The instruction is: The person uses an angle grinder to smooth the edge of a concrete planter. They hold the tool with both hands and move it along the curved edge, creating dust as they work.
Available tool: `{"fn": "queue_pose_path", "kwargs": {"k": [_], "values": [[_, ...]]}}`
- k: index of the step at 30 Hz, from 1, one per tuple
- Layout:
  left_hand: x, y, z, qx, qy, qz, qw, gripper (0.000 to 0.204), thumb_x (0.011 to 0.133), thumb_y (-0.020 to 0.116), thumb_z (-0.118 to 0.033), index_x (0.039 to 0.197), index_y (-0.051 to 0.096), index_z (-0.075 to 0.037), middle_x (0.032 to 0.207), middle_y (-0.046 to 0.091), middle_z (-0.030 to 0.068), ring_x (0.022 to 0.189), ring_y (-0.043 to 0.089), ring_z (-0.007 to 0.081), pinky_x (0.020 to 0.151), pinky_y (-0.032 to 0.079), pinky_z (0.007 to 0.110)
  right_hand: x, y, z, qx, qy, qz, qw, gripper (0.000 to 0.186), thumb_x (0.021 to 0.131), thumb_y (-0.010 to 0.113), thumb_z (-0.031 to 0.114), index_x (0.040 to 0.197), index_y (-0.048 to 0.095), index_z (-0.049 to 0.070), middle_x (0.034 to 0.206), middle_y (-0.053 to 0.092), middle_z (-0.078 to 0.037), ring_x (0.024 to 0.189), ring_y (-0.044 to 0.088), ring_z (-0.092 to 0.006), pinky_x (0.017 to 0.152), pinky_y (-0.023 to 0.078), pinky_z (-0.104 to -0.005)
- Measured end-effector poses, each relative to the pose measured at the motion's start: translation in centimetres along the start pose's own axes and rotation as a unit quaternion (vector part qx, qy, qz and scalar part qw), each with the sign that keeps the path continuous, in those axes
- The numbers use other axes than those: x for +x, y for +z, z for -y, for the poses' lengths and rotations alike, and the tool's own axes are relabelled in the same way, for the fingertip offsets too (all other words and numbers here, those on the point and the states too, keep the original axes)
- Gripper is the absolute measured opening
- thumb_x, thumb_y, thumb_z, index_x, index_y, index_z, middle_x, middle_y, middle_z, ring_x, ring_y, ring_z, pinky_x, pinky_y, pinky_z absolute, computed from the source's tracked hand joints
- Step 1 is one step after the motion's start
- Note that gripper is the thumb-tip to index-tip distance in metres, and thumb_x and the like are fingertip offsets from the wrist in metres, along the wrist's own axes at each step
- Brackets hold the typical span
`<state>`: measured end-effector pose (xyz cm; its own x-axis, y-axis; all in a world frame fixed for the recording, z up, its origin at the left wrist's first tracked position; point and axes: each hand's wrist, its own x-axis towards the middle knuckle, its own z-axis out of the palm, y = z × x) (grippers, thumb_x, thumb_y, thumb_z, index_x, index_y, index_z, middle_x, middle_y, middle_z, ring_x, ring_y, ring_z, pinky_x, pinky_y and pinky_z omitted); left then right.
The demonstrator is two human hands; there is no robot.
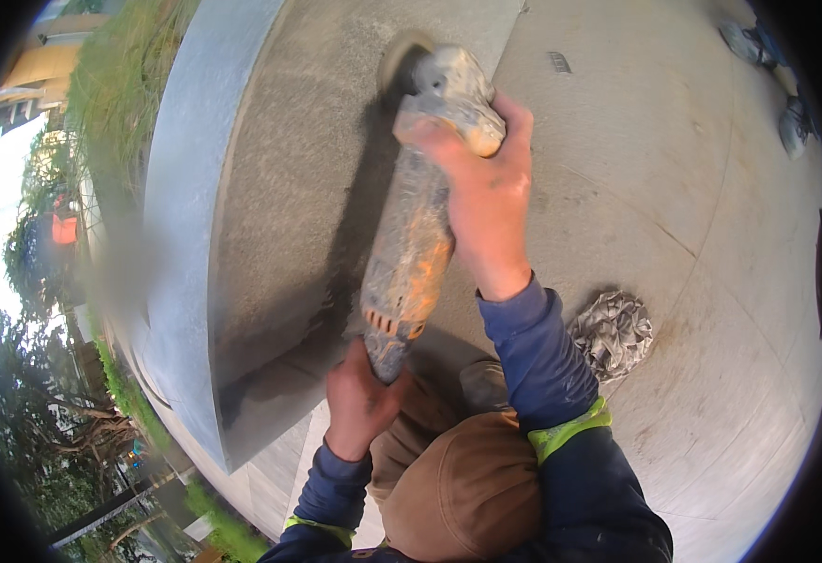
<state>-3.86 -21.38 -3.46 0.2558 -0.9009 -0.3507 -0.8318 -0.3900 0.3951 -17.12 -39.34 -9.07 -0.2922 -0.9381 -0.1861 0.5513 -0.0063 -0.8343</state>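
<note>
1. The bare right hand (488, 202) is gripping firmly, farther from the body than the other; its thumb is stretching across to the left, and its fingers are curling out of sight.
2. The right arm, in a navy-blue fabric sleeve (542, 361) with a lime-yellow band (570, 431), is slanting up and leftward.
3. The bare left hand (362, 399) is closing in a fist-like hold, thumb pointing upward.
4. The left forearm, in a matching navy-blue cuff (334, 488), is angling up and rightward.
5. A knee in brown fabric (462, 488) is bending between the arms.
</note>
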Motion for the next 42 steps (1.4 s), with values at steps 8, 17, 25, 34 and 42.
{"fn": "queue_pose_path", "kwargs": {"k": [8,17,25,34,42], "values": [[2.4,4.2,2.4,0.059,0.001,0.055,0.997,0.031,0.074,0.073,-0.016,0.094,0.060,0.002,0.078,0.065,0.0251,0.080,0.065,0.0454,0.066,0.052,0.043,1.1,-5.2,-8.6,-0.025,0.131,-0.075,0.988,0.076,0.076,0.080,0.025,0.129,0.037,-0.009,0.106,0.062,-0.018,0.088,0.064,-0.0206,0.074,0.056,-0.0326],[0.4,0.5,-0.1,-0.041,0.029,-0.035,0.998,0.027,0.074,0.072,-0.011,0.095,0.059,0.001,0.078,0.067,0.0233,0.079,0.068,0.0425,0.066,0.053,0.040,-0.3,0.7,1.3,-0.036,-0.052,0.012,0.998,0.072,0.080,0.078,0.029,0.125,0.039,-0.010,0.098,0.068,-0.021,0.086,0.068,-0.0201,0.075,0.056,-0.0318],[2.6,3.6,2.5,0.027,-0.011,0.042,0.999,0.027,0.073,0.069,-0.014,0.093,0.058,0.000,0.078,0.065,0.0250,0.080,0.067,0.0438,0.066,0.052,0.041,1.0,-3.3,-5.3,-0.014,0.076,-0.056,0.995,0.076,0.076,0.081,0.026,0.128,0.038,-0.009,0.106,0.063,-0.019,0.087,0.066,-0.0201,0.075,0.056,-0.0316],[1.7,2.8,1.8,0.013,0.003,0.005,1.000,0.029,0.071,0.070,-0.016,0.093,0.059,0.000,0.076,0.066,0.0228,0.076,0.066,0.0439,0.064,0.053,0.042,0.4,-2.0,-2.8,-0.033,0.048,-0.025,0.998,0.078,0.076,0.081,0.026,0.131,0.037,-0.009,0.108,0.062,-0.017,0.096,0.063,-0.0201,0.082,0.052,-0.0301],[3.0,4.0,1.9,0.034,0.008,0.027,0.999,0.027,0.071,0.069,-0.015,0.091,0.058,0.001,0.074,0.064,0.0242,0.076,0.065,0.0458,0.063,0.052,0.043,1.7,-3.8,-5.3,-0.041,0.092,-0.060,0.993,0.079,0.076,0.081,0.027,0.131,0.037,-0.009,0.108,0.062,-0.017,0.094,0.063,-0.0198,0.081,0.053,-0.0302]]}}
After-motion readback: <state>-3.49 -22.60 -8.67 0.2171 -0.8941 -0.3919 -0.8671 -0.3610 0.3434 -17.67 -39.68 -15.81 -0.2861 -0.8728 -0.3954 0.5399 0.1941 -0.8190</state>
